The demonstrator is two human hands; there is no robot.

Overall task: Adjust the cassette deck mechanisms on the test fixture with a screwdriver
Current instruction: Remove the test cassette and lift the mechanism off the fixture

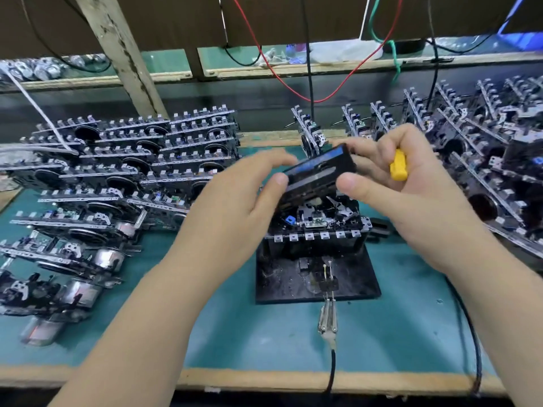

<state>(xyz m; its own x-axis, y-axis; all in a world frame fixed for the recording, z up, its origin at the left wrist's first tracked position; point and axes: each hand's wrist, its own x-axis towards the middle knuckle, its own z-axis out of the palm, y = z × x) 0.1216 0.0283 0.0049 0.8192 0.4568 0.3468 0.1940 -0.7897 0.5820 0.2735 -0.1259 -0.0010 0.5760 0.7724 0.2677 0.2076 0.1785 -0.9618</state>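
- Black cassette held tilted just above the cassette deck mechanism on the test fixture, mid-tabletop.
- Left hand: thumb on cassette's left end, fingers spread loosely over its top edge.
- Right hand: thumb and forefinger pinch cassette's right end; curled fingers clamp yellow screwdriver handle in palm.
- More mechanisms stacked left and right.

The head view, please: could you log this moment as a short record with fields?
surface: green bench mat
fixture: black test fixture with a deck mechanism mounted on it
cassette: black cassette, tilted above the mechanism, held at both ends
left hand: left hand, fingertips on the cassette's left end
right hand: right hand grips the cassette's right end, with the yellow screwdriver tucked in its fingers
stock: stacked mechanisms at left, more at right
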